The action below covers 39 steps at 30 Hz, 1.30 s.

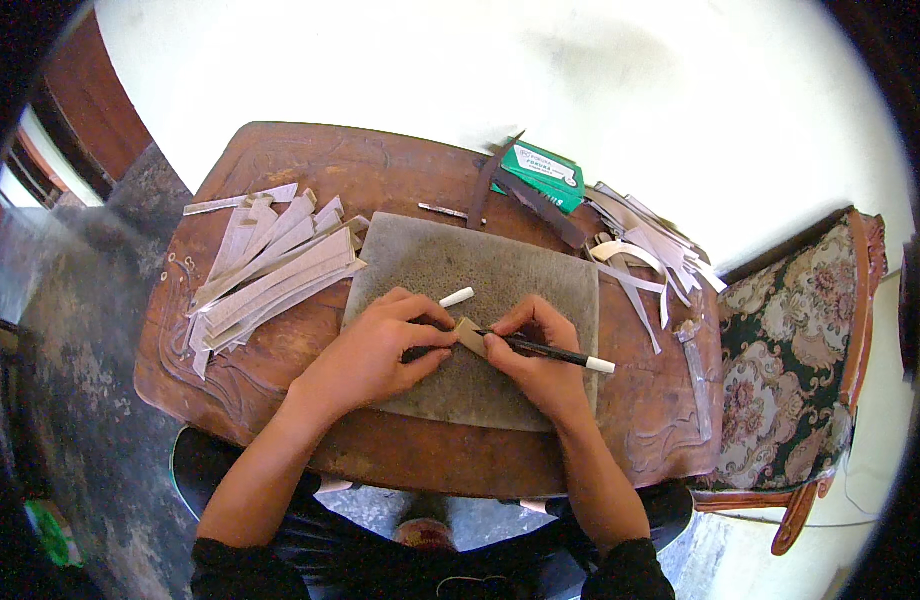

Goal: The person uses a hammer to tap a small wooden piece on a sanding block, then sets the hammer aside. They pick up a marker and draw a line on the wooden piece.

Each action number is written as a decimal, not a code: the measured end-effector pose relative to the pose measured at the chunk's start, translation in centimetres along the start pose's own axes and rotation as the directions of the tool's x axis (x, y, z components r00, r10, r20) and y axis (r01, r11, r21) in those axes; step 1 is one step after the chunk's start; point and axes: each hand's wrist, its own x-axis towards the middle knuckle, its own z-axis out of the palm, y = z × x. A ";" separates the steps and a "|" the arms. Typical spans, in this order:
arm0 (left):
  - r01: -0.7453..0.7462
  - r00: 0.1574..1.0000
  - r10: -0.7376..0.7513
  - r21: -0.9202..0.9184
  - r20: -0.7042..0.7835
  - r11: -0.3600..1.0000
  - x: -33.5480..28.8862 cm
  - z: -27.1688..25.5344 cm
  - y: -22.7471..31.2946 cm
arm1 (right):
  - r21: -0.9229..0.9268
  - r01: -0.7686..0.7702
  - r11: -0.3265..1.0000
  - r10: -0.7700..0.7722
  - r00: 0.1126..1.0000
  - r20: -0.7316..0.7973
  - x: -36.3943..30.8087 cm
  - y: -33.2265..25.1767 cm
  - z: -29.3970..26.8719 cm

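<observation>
Clock positions are read from the small tan strip (469,336), with 12 at the far edge of the wooden surface (365,160). The strip sits at the clock centre, above the grey mat (420,250), its length running roughly from 11 to 5 o'clock. The left hand (380,338), entering from 7 o'clock, pinches the strip at its left edge between thumb and fingertips. The right hand (552,380), entering from 5 o'clock, grips a black pen (550,350); the pen's tip is at the strip and its white end points between 3 and 4 o'clock. A white cap (457,297) is just beside the left fingers at 11 to 12 o'clock; whether the left hand holds it cannot be told. A pile of pale strips (280,285) lies between 9 and 10 o'clock. A green box (545,178) stands at 1 o'clock, with dark brown strips (543,208) against its near side. A second pile of strips (660,240) lies at 2 o'clock. A hammer-like tool (697,385) lies between 3 and 4 o'clock. A patterned chair (790,340) stands at 3 o'clock, beyond the surface.
</observation>
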 end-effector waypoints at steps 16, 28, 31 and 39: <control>-0.012 1.000 0.012 -0.002 0.019 1.000 0.1 -0.2 0.1 | -0.018 -0.035 0.999 0.035 0.999 -0.001 0.0 0.9 0.3; -0.011 0.999 0.011 0.007 0.033 1.000 0.1 -0.3 0.0 | 0.003 -0.048 0.999 0.048 0.999 0.019 0.0 0.9 0.4; -0.017 0.999 0.017 0.004 0.035 1.000 0.1 -0.3 -0.1 | -0.006 -0.047 0.999 0.047 0.999 0.025 0.1 1.0 0.4; -0.043 0.999 0.042 0.021 0.033 0.999 0.1 -0.2 -0.4 | 0.046 -0.050 0.998 0.050 0.999 0.005 0.0 0.4 0.2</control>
